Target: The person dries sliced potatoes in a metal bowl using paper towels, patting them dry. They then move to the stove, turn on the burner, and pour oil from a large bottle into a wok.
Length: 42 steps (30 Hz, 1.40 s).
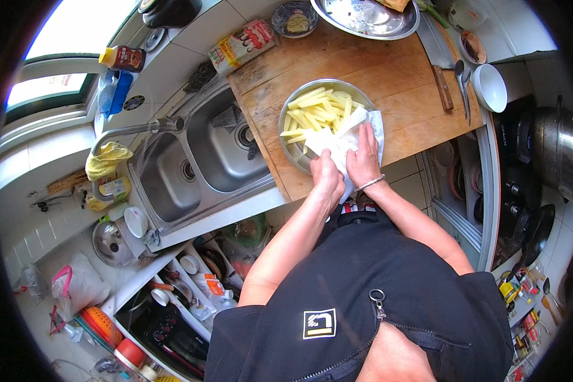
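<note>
Cut potato sticks (317, 111) fill much of a round metal bowl (300, 160) on the wooden cutting board. White paper towels (325, 140) lie over the near right part of the sticks and hang past the bowl's near rim. My left hand (328, 173) grips the towel at that rim, its fingers curled. Just right of it, my right hand (364, 157) holds the towel with its fingers laid nearly straight along it. A bracelet circles the right wrist. The towels hide the sticks beneath them.
The cutting board (401, 95) reaches over the edge of a double-basin sink (229, 148). A wooden-handled knife (442, 88), spoons (465, 90) and a white bowl (490, 88) stand at right. Beyond the bowl are a metal basin (358, 21) and a printed packet (243, 45).
</note>
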Tool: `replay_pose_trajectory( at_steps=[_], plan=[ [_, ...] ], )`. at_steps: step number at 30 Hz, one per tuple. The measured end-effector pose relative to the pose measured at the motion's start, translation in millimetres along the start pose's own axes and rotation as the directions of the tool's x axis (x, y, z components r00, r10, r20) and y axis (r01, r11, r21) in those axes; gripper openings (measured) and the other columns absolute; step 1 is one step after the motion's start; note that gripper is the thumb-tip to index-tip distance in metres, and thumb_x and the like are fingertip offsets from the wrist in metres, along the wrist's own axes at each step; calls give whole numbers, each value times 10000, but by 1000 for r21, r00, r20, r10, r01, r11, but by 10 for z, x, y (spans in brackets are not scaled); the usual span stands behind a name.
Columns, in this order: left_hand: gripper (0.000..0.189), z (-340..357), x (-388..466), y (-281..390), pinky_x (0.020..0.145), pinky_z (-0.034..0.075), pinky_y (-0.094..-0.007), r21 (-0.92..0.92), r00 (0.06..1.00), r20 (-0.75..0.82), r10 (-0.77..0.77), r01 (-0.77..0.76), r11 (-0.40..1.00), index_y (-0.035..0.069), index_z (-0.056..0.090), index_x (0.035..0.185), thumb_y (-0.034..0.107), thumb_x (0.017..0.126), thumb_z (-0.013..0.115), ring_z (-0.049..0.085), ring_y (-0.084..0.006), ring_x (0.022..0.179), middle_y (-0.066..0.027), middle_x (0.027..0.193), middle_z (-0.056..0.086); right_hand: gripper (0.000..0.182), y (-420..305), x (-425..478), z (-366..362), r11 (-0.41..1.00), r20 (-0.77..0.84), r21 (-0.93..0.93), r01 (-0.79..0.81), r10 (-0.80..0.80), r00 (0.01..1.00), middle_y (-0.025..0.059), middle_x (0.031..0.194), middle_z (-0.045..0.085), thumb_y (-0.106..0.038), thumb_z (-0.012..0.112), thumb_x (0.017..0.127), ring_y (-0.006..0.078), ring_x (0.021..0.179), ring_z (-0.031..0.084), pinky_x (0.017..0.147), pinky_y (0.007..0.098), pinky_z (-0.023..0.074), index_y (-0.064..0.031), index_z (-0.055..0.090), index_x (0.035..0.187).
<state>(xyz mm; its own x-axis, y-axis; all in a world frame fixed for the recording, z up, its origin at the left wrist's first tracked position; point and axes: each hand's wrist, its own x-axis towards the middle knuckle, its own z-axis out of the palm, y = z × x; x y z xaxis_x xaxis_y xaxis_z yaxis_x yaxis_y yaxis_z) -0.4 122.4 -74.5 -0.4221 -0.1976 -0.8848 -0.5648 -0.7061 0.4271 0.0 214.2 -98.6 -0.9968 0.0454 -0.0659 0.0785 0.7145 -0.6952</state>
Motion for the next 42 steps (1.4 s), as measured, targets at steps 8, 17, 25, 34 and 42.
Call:
replay_pose_trajectory(
  at_steps=[8, 17, 25, 34, 42],
  plan=[
    [446, 43, 143, -136, 1042, 346, -423, -318, 956, 291, -47, 143, 937, 1, 362, 1325, 255, 965, 294, 463, -285, 1206, -157, 1301, 486, 524, -1, 85, 6, 977, -4, 209, -46, 48, 999, 249, 1328, 400, -17, 470, 755, 380, 1254, 357, 1069, 416, 272, 35, 446, 1276],
    [433, 111, 162, -114, 1019, 376, -412, -334, 913, 393, -106, 249, 909, 10, 399, 1298, 268, 973, 278, 486, -281, 1172, -150, 1269, 510, 422, -3, 54, -52, 917, 31, 387, -97, 93, 995, 219, 1236, 508, -4, 469, 753, 330, 1167, 482, 1012, 376, 369, 55, 557, 1160],
    [405, 232, -213, 431, 1031, 373, -460, -314, 914, 402, -58, 197, 929, -24, 346, 1317, 197, 990, 257, 461, -311, 1203, -190, 1299, 464, 305, -410, 408, -349, 556, 268, 760, -336, 202, 942, 138, 1030, 646, -10, 527, 818, 190, 954, 614, 841, 287, 487, 69, 597, 1104],
    [363, 19, -245, 1099, 941, 440, -449, -119, 955, 270, 123, -94, 988, -117, 395, 1216, 134, 955, 375, 546, -329, 1090, -224, 1192, 529, 185, -496, 974, -504, 277, 399, 814, -510, 371, 839, 112, 876, 651, -14, 535, 829, 180, 716, 631, 637, 280, 523, 73, 612, 973],
    [287, -382, -684, 1144, 910, 455, -409, 11, 869, 250, 427, -443, 896, -52, 460, 1170, 135, 963, 392, 582, -261, 1011, -158, 1101, 578, 204, -114, 617, -1129, 634, 216, 718, -287, 189, 958, 78, 913, 645, -38, 496, 877, 145, 801, 619, 711, 255, 503, 55, 597, 1028]
  ],
)
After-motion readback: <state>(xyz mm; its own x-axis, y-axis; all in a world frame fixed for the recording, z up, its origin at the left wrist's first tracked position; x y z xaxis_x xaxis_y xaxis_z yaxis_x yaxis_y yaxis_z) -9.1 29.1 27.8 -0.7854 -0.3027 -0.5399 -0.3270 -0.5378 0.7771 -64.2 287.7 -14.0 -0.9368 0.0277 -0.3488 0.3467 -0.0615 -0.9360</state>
